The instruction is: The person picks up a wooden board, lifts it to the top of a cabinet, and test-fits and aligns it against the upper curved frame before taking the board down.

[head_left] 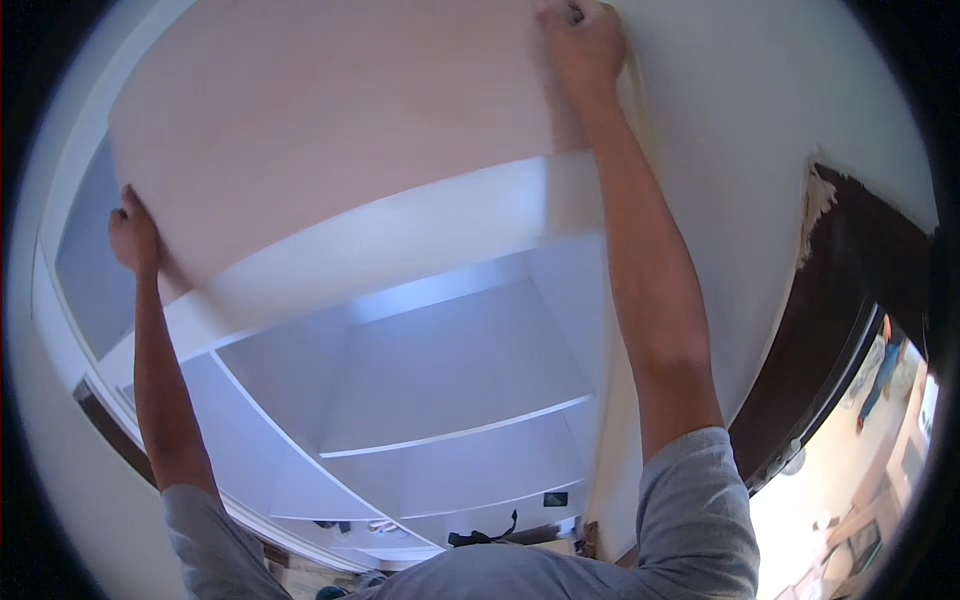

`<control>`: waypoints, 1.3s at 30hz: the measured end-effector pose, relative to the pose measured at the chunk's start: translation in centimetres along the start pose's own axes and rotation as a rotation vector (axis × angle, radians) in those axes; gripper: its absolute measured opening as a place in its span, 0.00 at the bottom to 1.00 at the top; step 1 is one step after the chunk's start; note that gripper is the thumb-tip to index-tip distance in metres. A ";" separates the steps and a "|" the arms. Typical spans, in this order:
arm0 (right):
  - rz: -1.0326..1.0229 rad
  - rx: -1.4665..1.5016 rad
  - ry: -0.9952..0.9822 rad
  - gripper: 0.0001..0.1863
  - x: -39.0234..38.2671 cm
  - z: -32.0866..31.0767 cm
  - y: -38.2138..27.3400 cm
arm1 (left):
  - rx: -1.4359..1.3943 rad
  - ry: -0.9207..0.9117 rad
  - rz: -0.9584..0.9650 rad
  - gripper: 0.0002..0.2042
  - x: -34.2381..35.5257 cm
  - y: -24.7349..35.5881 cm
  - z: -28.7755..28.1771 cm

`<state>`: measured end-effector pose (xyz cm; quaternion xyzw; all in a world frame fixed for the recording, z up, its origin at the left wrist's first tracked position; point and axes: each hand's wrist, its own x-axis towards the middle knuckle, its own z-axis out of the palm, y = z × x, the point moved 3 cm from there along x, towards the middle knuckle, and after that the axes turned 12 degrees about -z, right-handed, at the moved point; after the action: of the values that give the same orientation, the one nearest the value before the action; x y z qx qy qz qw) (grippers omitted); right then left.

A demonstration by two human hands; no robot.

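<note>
A large pinkish-tan panel (350, 110) is raised in front of the upper part of a white cabinet, slanting down at its left. My left hand (135, 235) is closed on the panel's left edge near its lower corner. High up by the right edge, my right hand (587, 58) is closed in a fist against the panel. A small dark spot shows in that fist; what it holds is too small to make out. Below the panel runs a wide white cabinet rail (400, 225), and beneath that lie open shelves (460, 425). Both arms are stretched upward.
The cabinet's divider (300, 440) parts the lower bays. Small dark items (490, 535) sit low inside. A white wall (770, 110) stands at the right, beside a dark door frame (835, 270) with broken plaster. Through the doorway, another person (880, 375) is far off.
</note>
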<state>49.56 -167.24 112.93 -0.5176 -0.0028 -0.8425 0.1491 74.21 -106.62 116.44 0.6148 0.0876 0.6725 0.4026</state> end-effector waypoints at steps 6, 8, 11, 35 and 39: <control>0.098 -0.265 -0.143 0.18 0.1 -1.1 -3.1 | 0.008 -0.002 -0.012 0.38 0.2 -0.4 -0.1; 0.083 -0.372 -0.065 0.17 -1.1 0.3 -4.4 | 0.024 -0.020 -0.011 0.37 0.9 -1.0 0.2; 0.162 -0.407 -0.090 0.15 -1.2 0.1 -5.4 | 0.048 -0.028 -0.030 0.37 1.1 -1.4 0.5; 0.181 -0.281 0.088 0.13 2.0 1.7 -5.8 | 0.150 0.070 -0.013 0.38 5.3 -2.2 0.0; 0.149 -0.216 0.059 0.15 2.1 0.0 -5.2 | 0.062 -0.047 -0.037 0.38 1.9 -1.6 1.2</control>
<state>47.39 -162.77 115.54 -0.5046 0.1307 -0.8393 0.1545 76.16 -104.74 117.18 0.6410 0.1102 0.6471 0.3977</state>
